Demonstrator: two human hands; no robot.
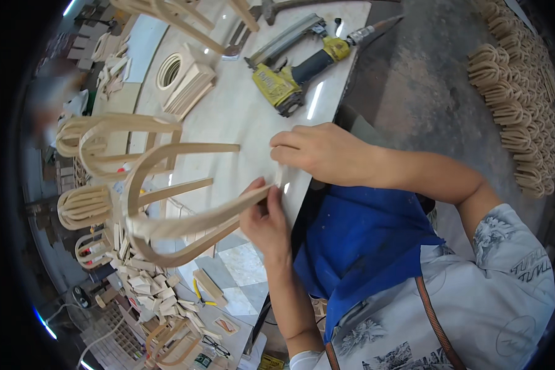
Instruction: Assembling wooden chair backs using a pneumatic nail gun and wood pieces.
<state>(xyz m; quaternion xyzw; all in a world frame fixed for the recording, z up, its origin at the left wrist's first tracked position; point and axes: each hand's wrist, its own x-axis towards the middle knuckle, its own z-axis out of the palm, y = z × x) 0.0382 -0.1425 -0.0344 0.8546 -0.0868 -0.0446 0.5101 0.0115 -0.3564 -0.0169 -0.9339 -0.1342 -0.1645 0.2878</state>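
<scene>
Where hands (pixel 277 191) meet, bentwood piece (pixel 166 222) seemingly overhangs table (pixel 240 117).

The left hand (pixel 266 217) covers the bent wood piece's (pixel 166 209) end — stacked wood loops (pixel 515 92) run off the frame's right edge.

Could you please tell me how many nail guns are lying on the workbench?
1: a yellow and black nail gun lies at the far end of the pale workbench, beyond the right hand. Others may be out of view.
</scene>
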